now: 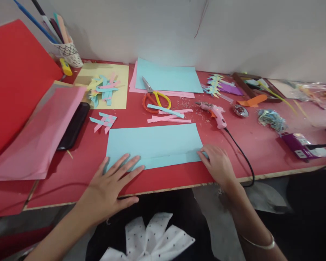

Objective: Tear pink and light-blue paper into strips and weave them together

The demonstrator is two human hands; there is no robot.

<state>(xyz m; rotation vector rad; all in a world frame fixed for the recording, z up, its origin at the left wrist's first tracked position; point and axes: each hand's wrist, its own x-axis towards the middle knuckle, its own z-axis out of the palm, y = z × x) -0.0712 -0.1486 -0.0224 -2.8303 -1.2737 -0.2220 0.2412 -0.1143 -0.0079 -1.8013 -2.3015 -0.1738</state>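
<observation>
A light blue sheet of paper (152,141) lies flat near the table's front edge, with a fold or crease running along its near side. My left hand (111,185) rests with spread fingers on the sheet's near left corner. At the right end of the crease, my right hand (216,163) pinches the sheet's edge between thumb and fingers. Just beyond the sheet lie pink paper strips (168,118) and a blue strip (165,110). The blue strip overlaps the handles of the scissors (156,96). Woven pink and blue strips (104,121) sit to the left.
A pink glue gun (213,112) with a trailing cord lies right of the sheet. Further right is a purple power strip (300,146). Blue and pink sheets (168,76) lie at the back. A black phone (74,127) and pink paper (40,134) are left, below a pen cup (70,54).
</observation>
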